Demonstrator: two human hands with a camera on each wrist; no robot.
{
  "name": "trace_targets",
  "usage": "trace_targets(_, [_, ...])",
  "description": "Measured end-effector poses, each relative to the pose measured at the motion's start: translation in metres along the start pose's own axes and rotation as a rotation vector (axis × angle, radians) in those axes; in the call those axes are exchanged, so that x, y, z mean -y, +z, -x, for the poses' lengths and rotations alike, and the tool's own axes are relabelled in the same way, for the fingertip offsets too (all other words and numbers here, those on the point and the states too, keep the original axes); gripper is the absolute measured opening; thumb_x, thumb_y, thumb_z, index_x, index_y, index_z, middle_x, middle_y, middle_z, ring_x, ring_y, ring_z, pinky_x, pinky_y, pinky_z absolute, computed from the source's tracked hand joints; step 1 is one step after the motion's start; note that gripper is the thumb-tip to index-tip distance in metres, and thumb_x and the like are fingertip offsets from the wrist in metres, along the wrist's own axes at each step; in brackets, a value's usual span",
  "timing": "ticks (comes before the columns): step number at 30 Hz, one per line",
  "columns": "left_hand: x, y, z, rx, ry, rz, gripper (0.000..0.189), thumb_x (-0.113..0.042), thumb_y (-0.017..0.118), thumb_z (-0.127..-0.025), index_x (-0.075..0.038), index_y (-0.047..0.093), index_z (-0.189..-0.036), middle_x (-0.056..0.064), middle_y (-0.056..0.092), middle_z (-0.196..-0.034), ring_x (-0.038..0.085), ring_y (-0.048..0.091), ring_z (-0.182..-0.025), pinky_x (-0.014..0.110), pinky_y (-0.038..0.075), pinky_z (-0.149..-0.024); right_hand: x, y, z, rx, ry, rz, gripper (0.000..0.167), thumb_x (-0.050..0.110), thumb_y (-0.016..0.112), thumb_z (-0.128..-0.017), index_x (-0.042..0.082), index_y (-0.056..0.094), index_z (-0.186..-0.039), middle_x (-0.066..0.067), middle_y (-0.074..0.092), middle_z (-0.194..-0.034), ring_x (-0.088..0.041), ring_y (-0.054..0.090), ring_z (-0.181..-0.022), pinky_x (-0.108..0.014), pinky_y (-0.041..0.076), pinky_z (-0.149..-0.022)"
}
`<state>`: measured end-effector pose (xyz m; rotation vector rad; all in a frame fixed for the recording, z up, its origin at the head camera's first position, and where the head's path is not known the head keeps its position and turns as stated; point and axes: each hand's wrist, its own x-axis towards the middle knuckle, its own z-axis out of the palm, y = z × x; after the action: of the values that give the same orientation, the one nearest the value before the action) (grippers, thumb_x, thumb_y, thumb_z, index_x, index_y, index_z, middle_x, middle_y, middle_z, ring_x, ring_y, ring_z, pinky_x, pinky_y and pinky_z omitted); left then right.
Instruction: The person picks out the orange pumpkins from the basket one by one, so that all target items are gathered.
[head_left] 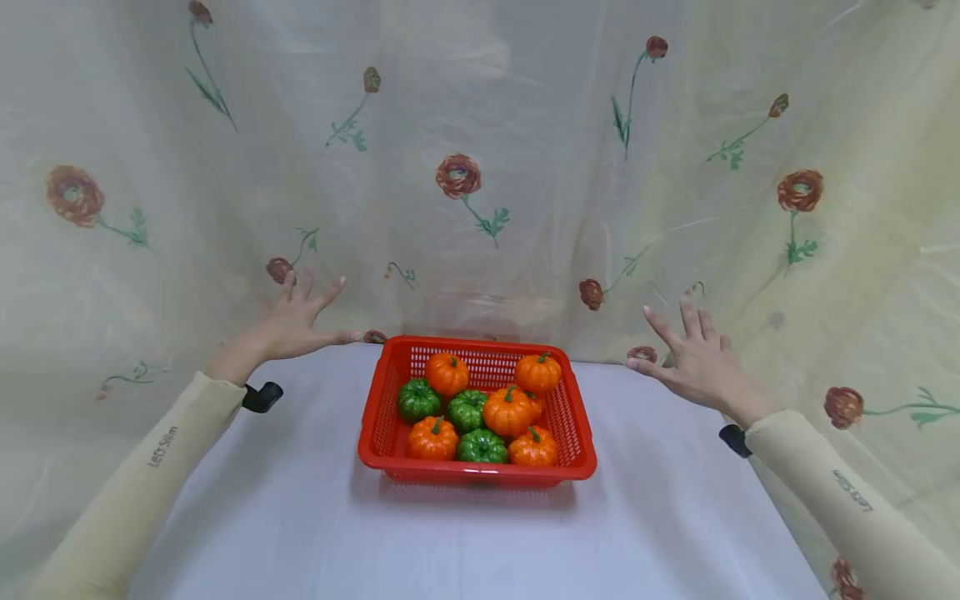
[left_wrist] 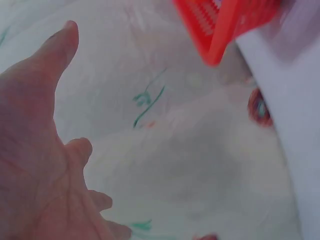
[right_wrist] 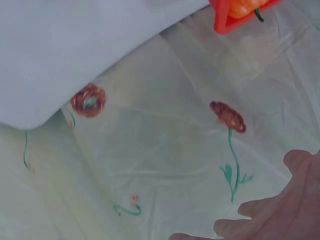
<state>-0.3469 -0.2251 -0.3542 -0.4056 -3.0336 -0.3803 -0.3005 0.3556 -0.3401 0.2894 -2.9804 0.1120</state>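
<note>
A red plastic basket [head_left: 480, 472] with slotted walls stands on the white table. Inside lie several small orange pumpkins [head_left: 507, 412] and several green ones [head_left: 482, 447], some partly hidden under others. My left hand [head_left: 292, 323] is raised to the left of the basket, fingers spread, holding nothing. To the basket's right, my right hand [head_left: 701, 362] is likewise raised with spread fingers and touches nothing. In the left wrist view a corner of the basket [left_wrist: 220, 40] shows beyond the thumb. The right wrist view catches one orange pumpkin [right_wrist: 244, 7] at the basket's corner.
The white table [head_left: 315, 517] reaches toward me and ends just behind the basket. A pale curtain [head_left: 525, 100] printed with red flowers hangs behind it and along both sides. Dark straps [head_left: 262, 397] sit at both wrists, over beige sleeves [head_left: 150, 467].
</note>
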Motion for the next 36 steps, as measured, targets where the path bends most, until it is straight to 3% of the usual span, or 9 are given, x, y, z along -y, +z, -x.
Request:
trace_targets(8, [-0.015,0.048,-0.001,0.112,-0.023,0.229,0.108,-0.073,0.059,-0.078,-0.030,-0.004,-0.155,0.023,-0.004,-0.160,0.054,0.012,-0.142,0.076,0.030,-0.098,0.014,0.035,0.003,0.055,-0.014,-0.140,0.099,0.069,0.056,-0.083,0.026,0.006,-0.156,-0.032,0.000,-0.157,-0.061,0.011,-0.138,-0.080,0.024,-0.097])
trace_targets(13, [-0.021,0.080,-0.001,0.122,-0.007,0.413,0.119,-0.068,0.068,-0.074,-0.021,-0.003,-0.156,0.020,0.011,-0.161,0.048,0.026,-0.140,0.066,0.041,-0.098,0.027,0.054,0.008,0.078,-0.034,-0.230,0.101,0.068,0.061,-0.080,0.024,0.011,-0.156,-0.030,0.006,-0.157,-0.056,0.021,-0.137,-0.074,0.034,-0.096])
trace_targets(16, [-0.020,0.095,0.002,0.143,-0.014,0.528,0.119,-0.061,0.073,-0.075,-0.019,-0.003,-0.156,0.018,0.016,-0.160,0.045,0.038,-0.136,0.054,0.053,-0.091,0.036,0.063,0.012,0.083,-0.050,-0.261,0.103,0.069,0.064,-0.077,0.023,0.016,-0.156,-0.026,0.011,-0.158,-0.054,0.023,-0.138,-0.074,0.035,-0.095])
trace_targets(19, [-0.019,0.107,0.006,0.190,-0.044,0.635,0.115,-0.053,0.074,-0.078,-0.018,-0.002,-0.156,0.023,0.021,-0.157,0.045,0.052,-0.123,0.042,0.060,-0.075,0.045,0.070,0.016,0.059,-0.070,-0.314,0.102,0.066,0.068,-0.075,0.020,0.024,-0.154,-0.022,0.021,-0.157,-0.049,0.028,-0.139,-0.071,0.038,-0.097])
trace_targets(23, [-0.017,0.118,0.010,0.227,-0.093,0.763,0.106,-0.044,0.075,-0.082,-0.014,0.005,-0.156,0.027,0.038,-0.144,0.037,0.063,-0.107,0.038,0.061,-0.065,0.058,0.076,0.019,0.030,-0.077,-0.396,0.099,0.063,0.072,-0.074,0.016,0.031,-0.152,-0.018,0.036,-0.150,-0.041,0.042,-0.131,-0.062,0.047,-0.096])
trace_targets(27, [-0.014,0.127,0.013,0.213,-0.134,0.858,0.090,-0.035,0.072,-0.086,-0.011,0.018,-0.155,0.025,0.049,-0.128,0.027,0.067,-0.090,0.040,0.061,-0.062,0.072,0.079,0.019,0.038,-0.068,-0.477,0.096,0.061,0.072,-0.076,0.013,0.034,-0.149,-0.019,0.046,-0.141,-0.038,0.054,-0.119,-0.053,0.054,-0.090])
trace_targets(31, [-0.015,0.134,0.015,0.196,-0.175,0.924,0.077,-0.027,0.069,-0.090,-0.011,0.027,-0.153,0.022,0.052,-0.120,0.021,0.067,-0.080,0.038,0.061,-0.063,0.087,0.081,0.016,0.089,-0.056,-0.569,0.092,0.056,0.073,-0.078,0.007,0.036,-0.147,-0.019,0.050,-0.138,-0.038,0.055,-0.119,-0.050,0.054,-0.092])
trace_targets(36, [-0.016,0.142,0.018,0.185,-0.197,1.044,0.074,-0.024,0.068,-0.090,-0.015,0.029,-0.153,0.020,0.050,-0.120,0.021,0.067,-0.080,0.037,0.061,-0.065,0.105,0.083,0.010,0.183,-0.027,-0.619,0.092,0.055,0.074,-0.078,0.004,0.037,-0.146,-0.018,0.048,-0.142,-0.036,0.051,-0.125,-0.048,0.051,-0.098])
